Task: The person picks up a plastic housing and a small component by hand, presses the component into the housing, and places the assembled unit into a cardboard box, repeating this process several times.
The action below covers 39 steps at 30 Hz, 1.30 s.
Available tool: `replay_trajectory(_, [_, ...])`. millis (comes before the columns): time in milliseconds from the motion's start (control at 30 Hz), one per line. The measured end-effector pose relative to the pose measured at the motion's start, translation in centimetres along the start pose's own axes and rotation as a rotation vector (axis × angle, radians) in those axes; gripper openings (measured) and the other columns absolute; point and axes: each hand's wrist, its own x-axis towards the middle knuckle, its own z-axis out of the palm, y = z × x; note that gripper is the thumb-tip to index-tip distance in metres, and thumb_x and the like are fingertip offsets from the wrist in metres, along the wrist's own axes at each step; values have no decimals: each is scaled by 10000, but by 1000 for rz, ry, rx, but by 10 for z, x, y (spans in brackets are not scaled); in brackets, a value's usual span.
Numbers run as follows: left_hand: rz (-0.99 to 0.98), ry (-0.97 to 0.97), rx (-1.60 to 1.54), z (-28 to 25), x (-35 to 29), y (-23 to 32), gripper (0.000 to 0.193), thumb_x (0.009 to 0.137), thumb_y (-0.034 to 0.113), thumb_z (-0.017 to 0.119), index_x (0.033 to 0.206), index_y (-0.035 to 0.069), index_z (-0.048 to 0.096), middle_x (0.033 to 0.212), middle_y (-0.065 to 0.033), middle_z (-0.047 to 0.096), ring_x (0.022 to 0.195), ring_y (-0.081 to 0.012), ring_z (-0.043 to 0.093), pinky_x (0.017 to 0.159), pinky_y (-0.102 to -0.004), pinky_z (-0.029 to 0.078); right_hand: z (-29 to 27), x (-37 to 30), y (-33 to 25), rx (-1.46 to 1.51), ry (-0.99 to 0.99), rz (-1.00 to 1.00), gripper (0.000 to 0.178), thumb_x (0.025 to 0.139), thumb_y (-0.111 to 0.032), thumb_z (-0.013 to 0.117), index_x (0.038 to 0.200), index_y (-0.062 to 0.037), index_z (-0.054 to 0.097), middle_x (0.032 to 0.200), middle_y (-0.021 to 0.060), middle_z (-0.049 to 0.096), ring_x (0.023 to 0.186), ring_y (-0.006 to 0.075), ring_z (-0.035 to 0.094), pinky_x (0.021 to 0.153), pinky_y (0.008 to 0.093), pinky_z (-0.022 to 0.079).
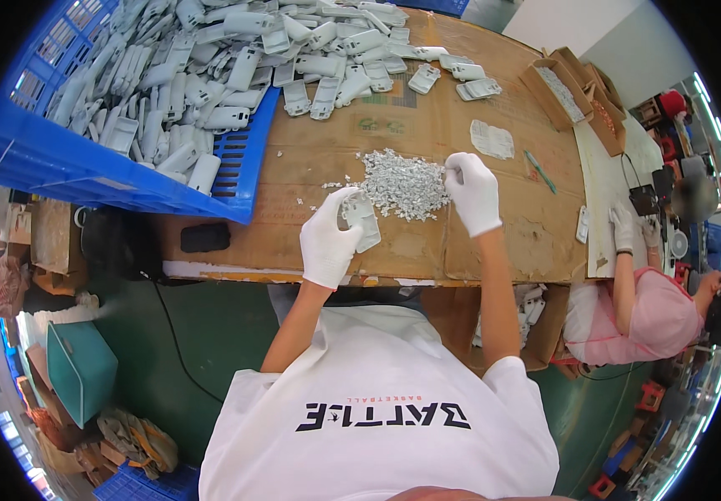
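In my white-gloved left hand (330, 240) is a white plastic casing half (365, 225), gripped by its left side and tilted above the cardboard-covered table (277, 250). My right hand (472, 194), also gloved, is at the right edge of a heap of small whitish parts (404, 185). Its fingertips are pinched together, and whatever they hold is too small or hidden to make out. The heap lies just beyond both hands, with a few stray bits to its left.
A blue crate (110, 171) full of white casings stands at the left, with more casings (324, 98) spilling onto the table. A crumpled paper (492, 139), a pen (540, 172), a black object (205, 238) and cardboard boxes (557, 93) lie around. A co-worker (640, 313) sits at the right.
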Motion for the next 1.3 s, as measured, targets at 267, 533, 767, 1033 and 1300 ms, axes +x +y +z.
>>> replay_trajectory(267, [114,42,13,7,-9,12,385,813,60,682,1195,106,665,1137,-127,704,1032,-301,689,871,-350,548,37,-44,-111,363,34,-201,169,777,6,696,899,-92,633,941,81,601,875,311,619,764,395,517])
replay_trajectory(533, [236,20,62,-1,-8,17,394,802,45,688,1189,118,682,1031,-103,714,877,-261,710,780,-339,565,33,-38,-120,536,72,-2,192,784,-10,706,952,-65,631,981,117,599,910,294,622,792,380,512])
replay_trajectory(767, [221,-8,-59,-7,-2,25,343,789,24,689,1126,83,715,986,-114,718,841,-231,714,770,-320,559,24,-44,-115,598,-176,180,326,918,-82,622,1240,-37,630,872,153,722,746,206,723,680,305,550])
replay_trajectory(1033, [86,50,-104,5,-8,18,274,844,33,670,1115,18,708,967,-104,734,844,-138,686,777,-273,529,26,-50,-120,576,-234,288,339,915,-24,604,1252,-43,638,932,150,718,811,121,673,745,272,523])
replay_trajectory(1300, [137,79,-81,4,-15,26,278,847,-7,688,1122,29,707,975,-87,718,844,-152,679,775,-270,524,33,-54,-121,567,-175,276,286,924,-68,561,1193,-34,652,800,149,706,686,191,715,639,300,539])
